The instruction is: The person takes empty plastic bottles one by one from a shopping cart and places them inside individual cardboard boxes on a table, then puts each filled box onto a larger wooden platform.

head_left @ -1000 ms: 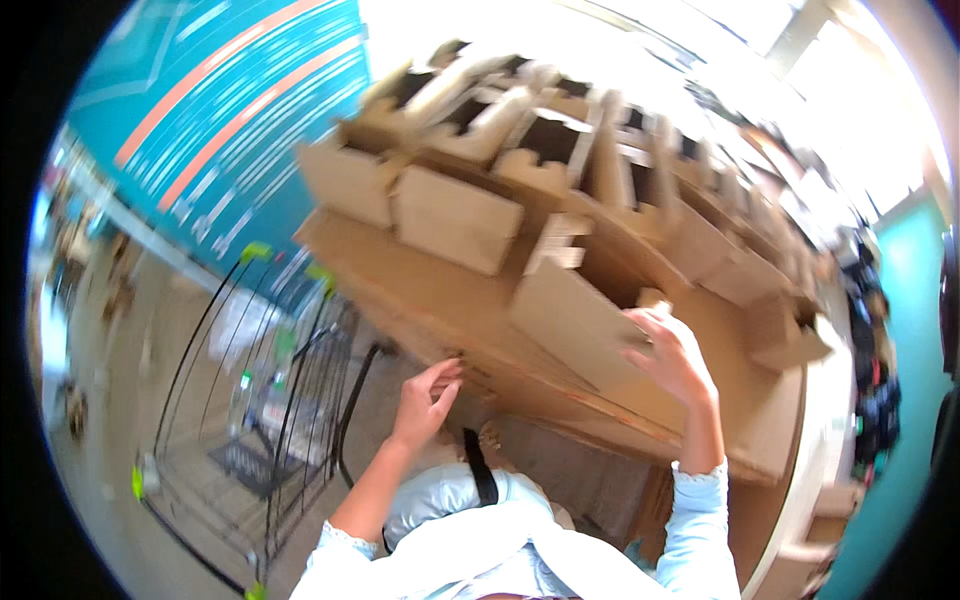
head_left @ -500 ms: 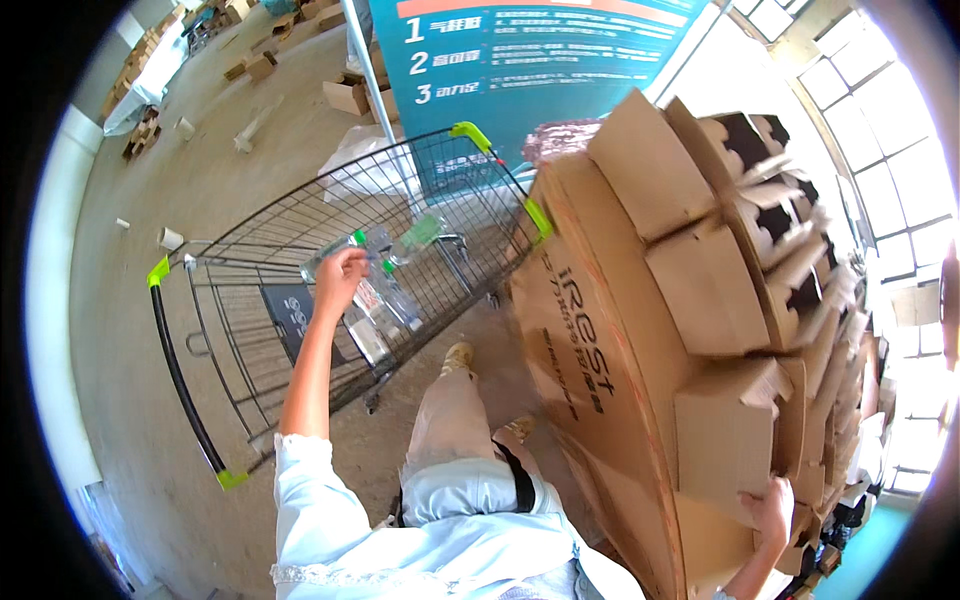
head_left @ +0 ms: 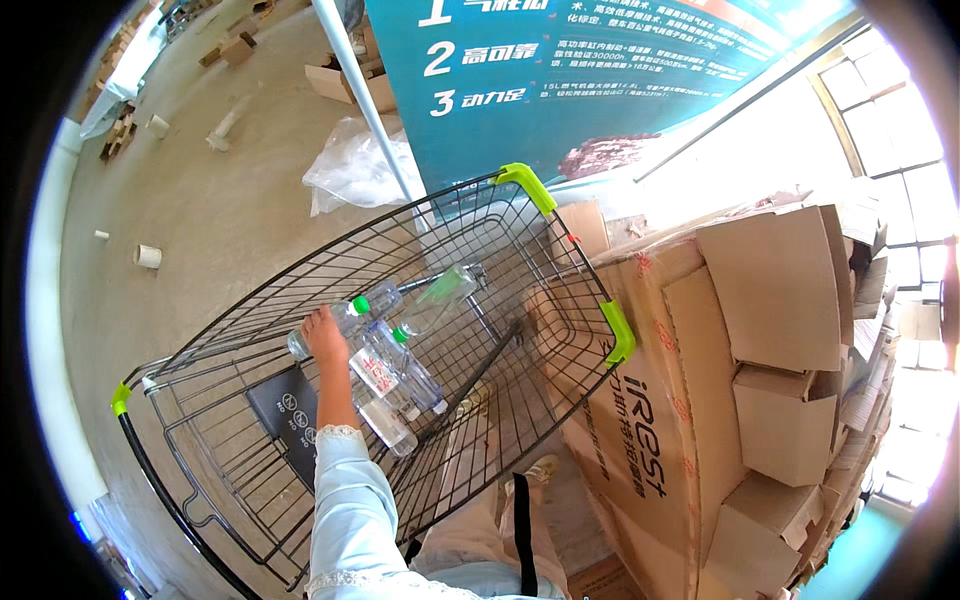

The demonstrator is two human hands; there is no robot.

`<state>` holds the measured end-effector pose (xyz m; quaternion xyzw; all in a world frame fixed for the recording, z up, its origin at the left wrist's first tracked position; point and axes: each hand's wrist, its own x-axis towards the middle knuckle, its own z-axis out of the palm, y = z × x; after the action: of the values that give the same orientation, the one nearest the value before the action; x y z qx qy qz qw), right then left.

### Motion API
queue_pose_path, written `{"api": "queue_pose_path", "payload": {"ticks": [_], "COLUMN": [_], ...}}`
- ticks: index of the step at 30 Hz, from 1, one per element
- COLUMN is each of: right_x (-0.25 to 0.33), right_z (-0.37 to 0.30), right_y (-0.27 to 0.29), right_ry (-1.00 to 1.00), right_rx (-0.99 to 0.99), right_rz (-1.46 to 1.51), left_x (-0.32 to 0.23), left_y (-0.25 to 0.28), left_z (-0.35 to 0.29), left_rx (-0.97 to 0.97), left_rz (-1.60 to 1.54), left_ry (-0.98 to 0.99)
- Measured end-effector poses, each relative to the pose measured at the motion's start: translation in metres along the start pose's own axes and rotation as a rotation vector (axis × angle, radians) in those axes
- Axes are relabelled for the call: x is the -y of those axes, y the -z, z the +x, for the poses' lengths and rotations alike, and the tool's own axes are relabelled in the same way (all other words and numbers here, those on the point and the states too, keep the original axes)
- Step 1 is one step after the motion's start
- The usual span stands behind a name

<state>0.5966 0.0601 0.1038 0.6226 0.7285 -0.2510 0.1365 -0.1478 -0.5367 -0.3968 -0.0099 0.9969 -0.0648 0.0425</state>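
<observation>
My left hand (head_left: 325, 337) reaches down into a black wire shopping cart (head_left: 285, 265). Its fingers are curled round a clear plastic bottle with a green cap (head_left: 346, 316), which lies tilted among several others. Beside it are a bottle with a white and red label (head_left: 376, 372), a clear bottle (head_left: 388, 426) nearest me, and a bottle with green on it (head_left: 440, 298) farther over. My right hand is out of the picture.
A large cardboard box (head_left: 640, 430) stands against the cart's right side, with open flattened cartons (head_left: 775, 290) heaped on it. Beyond the cart rises a teal banner (head_left: 480, 130) on a pole (head_left: 365, 90). Clear plastic sheeting (head_left: 345, 165) lies on the floor.
My view has come closer to the cart, and my left hand has gone lower among the bottles. My right hand, earlier at the cartons, has left the picture.
</observation>
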Motion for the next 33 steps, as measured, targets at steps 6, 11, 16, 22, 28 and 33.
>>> {"api": "queue_pose_path", "payload": {"ticks": [6, 11, 16, 22, 28, 33], "right_x": [-0.002, -0.035, 0.100, 0.143, 0.154, 0.158], "right_z": [-0.013, -0.016, -0.034, -0.031, -0.022, -0.017], "right_y": [-0.015, -0.049, -0.087, -0.091, -0.095, -0.108], "right_ry": [0.325, 0.384, 0.433, 0.577, 0.666, 0.647], "right_rx": [-0.041, -0.288, -0.403, -0.481, -0.472, -0.583], "right_rz": [-0.478, -0.253, -0.463, -0.253, -0.175, -0.088], "left_x": [0.003, -0.029, -0.060, -0.234, -0.420, -0.468], "left_y": [0.040, 0.095, 0.177, 0.389, 0.526, 0.563], "left_z": [-0.017, -0.044, -0.017, -0.059, -0.251, -0.378], "left_rx": [-0.134, -0.248, -0.226, -0.034, 0.598, 0.540], "left_rz": [-0.204, -0.920, -1.444, -2.099, -1.931, -0.663], "left_ry": [-0.068, 0.088, -0.093, -0.580, -1.551, -2.030]}}
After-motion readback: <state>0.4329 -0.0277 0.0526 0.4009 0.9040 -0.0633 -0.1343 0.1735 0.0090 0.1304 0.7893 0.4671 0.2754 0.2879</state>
